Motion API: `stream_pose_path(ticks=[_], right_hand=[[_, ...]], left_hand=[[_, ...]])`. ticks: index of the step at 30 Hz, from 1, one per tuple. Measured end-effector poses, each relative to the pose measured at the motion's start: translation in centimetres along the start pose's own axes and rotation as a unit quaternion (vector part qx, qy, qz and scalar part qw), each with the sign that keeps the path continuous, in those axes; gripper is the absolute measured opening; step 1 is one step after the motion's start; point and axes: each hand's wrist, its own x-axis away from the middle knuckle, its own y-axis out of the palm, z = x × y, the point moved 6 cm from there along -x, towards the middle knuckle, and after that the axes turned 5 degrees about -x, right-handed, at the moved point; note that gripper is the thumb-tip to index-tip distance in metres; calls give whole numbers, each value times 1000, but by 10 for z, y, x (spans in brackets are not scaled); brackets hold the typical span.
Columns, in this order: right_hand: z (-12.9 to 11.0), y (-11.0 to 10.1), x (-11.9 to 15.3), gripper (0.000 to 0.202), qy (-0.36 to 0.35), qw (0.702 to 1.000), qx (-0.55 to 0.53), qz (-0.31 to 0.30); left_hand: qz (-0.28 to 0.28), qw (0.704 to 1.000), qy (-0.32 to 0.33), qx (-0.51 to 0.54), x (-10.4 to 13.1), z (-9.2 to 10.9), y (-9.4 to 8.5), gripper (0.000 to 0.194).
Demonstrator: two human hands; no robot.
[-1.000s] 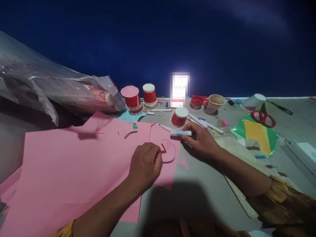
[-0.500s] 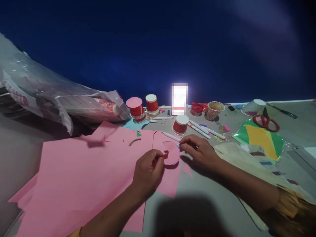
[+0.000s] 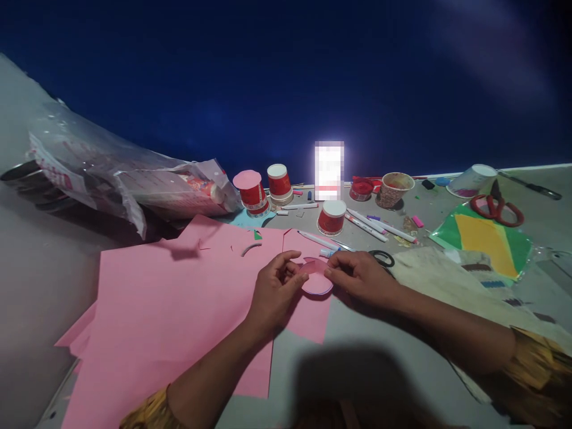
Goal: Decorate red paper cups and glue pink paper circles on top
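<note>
A small pink paper circle (image 3: 318, 285), edged with a blue line, is pinched between my two hands and bends slightly. My left hand (image 3: 279, 286) grips its left edge between thumb and fingers. On the opposite edge, my right hand (image 3: 357, 277) holds it the same way. Beneath lie large pink paper sheets (image 3: 179, 322), with a smaller pink piece (image 3: 313, 325) under the circle. Beside my right hand, the black handle of a pair of scissors (image 3: 383, 258) shows; the rest is mostly hidden behind the hand. A white marker (image 3: 317, 240) lies just beyond my fingers.
Red paper cups (image 3: 331, 219) stand upside down at the back, one topped with pink paper (image 3: 247, 179). A bright phone (image 3: 329, 170) leans behind. Red-handled scissors (image 3: 496, 211) lie on green and yellow paper (image 3: 487, 241) at right. A plastic bag (image 3: 170, 187) fills the back left.
My right hand has moved in and taken hold of the paper circle's right edge. The circle now tilts and bends between both hands. The view has shifted slightly, showing the black scissors handle.
</note>
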Motion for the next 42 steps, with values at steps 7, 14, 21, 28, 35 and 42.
stream_pose_path(ticks=[7, 14, 21, 28, 35, 42], right_hand=[[1, 2, 1, 22, 4, 1000, 15, -19], [-1, 3, 1, 21, 7, 999, 6, -39], [-1, 5, 1, 20, 16, 998, 10, -54], [-1, 7, 1, 22, 21, 998, -11, -61], [-7, 7, 0, 15, 15, 998, -33, -43], [-13, 12, -2, 11, -21, 999, 2, -31]], left_hand=[[-28, 1000, -11, 1, -1, -3, 0, 36], [-34, 999, -8, -10, 2, -1, 3, 17], [-35, 999, 1, -29, 0, -1, 2, 16], [-31, 999, -9, -33, 1, -2, 3, 19], [-51, 997, -13, -52, 3, -3, 6, 21], [-81, 993, 10, -86, 9, 2, 14, 25]])
